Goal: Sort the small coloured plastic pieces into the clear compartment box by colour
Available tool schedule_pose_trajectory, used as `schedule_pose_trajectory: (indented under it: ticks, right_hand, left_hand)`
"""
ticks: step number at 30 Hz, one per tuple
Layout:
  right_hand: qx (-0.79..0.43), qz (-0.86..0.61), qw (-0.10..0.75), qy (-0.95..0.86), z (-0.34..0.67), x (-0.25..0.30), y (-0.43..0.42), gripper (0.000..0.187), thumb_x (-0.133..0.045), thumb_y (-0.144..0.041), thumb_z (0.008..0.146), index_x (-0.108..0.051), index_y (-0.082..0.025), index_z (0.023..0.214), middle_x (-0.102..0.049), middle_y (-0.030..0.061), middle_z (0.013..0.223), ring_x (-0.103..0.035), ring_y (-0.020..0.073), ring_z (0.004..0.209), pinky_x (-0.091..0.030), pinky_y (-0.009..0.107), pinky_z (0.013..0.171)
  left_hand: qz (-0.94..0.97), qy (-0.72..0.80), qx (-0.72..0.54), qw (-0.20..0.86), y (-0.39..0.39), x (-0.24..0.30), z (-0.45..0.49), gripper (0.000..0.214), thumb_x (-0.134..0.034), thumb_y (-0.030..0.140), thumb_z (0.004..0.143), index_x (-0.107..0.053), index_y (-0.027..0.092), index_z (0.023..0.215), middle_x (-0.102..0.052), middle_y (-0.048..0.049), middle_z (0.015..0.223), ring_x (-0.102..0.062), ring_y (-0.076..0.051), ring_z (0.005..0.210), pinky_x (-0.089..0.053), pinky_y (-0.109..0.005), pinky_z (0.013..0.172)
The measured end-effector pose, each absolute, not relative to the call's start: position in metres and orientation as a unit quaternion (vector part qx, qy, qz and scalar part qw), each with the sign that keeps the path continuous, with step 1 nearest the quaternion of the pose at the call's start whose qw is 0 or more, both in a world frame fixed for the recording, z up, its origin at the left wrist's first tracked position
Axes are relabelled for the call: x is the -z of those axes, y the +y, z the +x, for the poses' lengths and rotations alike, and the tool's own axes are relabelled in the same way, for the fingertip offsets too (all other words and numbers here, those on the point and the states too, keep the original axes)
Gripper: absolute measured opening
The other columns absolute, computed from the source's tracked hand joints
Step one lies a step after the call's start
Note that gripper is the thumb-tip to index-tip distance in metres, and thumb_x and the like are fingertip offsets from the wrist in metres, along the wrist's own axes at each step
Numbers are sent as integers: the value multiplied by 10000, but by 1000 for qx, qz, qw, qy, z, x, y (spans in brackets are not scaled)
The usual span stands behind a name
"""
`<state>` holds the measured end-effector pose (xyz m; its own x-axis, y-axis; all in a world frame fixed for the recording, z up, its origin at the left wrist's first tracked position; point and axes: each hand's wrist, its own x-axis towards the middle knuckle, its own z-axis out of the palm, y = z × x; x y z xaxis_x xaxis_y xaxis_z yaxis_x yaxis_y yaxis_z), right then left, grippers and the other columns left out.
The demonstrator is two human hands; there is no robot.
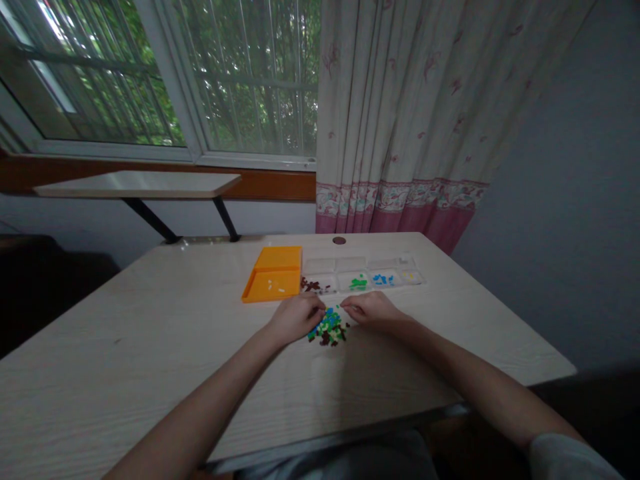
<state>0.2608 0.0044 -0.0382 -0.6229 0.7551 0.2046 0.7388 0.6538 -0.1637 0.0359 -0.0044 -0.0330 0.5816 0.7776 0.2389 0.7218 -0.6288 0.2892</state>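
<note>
A small heap of tiny coloured pieces [329, 328], green, blue and dark red, lies on the pale wooden table [150, 347]. My left hand [296, 316] rests at the heap's left edge with its fingers curled in a pinch over the pieces. My right hand [371, 309] sits at the heap's right edge, fingers also pinched together toward the pieces. What either pinch holds is too small to see. Behind the hands stands a clear compartment tray [363, 272] with dark red, green, blue and yellowish pieces sorted in separate cells.
An orange lid or shallow tray [274, 275] lies left of the clear tray with a few white bits on it. A small dark round hole [339, 240] marks the table's far edge. A window, a shelf and a patterned curtain stand behind.
</note>
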Motion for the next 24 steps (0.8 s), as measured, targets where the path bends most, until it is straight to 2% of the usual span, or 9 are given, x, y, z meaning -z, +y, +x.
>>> schedule_pose_trajectory:
  ticks: [4, 13, 20, 24]
  right_hand:
    - [-38, -413, 119, -902, 256, 38, 2, 272, -405, -311, 833, -637, -236, 954, -689, 31, 805, -620, 136, 718, -390, 209, 629]
    - [-41, -409, 126, -903, 254, 38, 1, 271, -410, -305, 831, -641, -240, 955, -682, 16, 740, -603, 120, 660, -375, 198, 597]
    - [-31, -416, 182, -890, 249, 41, -1, 234, -465, -292, 805, -649, -254, 945, -685, -5, 723, -590, 104, 615, -374, 186, 579]
    - [5, -404, 244, -881, 245, 47, -1, 233, -498, -329, 792, -644, -261, 960, -680, -22, 663, -564, 87, 536, -367, 175, 540]
  left_hand:
    - [876, 445, -173, 74, -7, 33, 42, 218, -474, 331, 787, -629, 197, 862, -608, -48, 819, -561, -183, 807, -424, -260, 679]
    - [847, 436, -228, 199, -3, 37, 45, 148, -494, 167, 707, -630, 158, 764, -609, -28, 751, -548, -142, 725, -411, -218, 647]
    - [779, 439, -297, 334, -2, 38, 49, 164, -505, 220, 711, -628, 120, 754, -580, -5, 653, -474, -99, 578, -338, -187, 525]
    - [700, 392, -361, 475, -1, 41, 55, 215, -565, 313, 696, -598, 101, 712, -515, 13, 582, -420, -74, 528, -293, -173, 489]
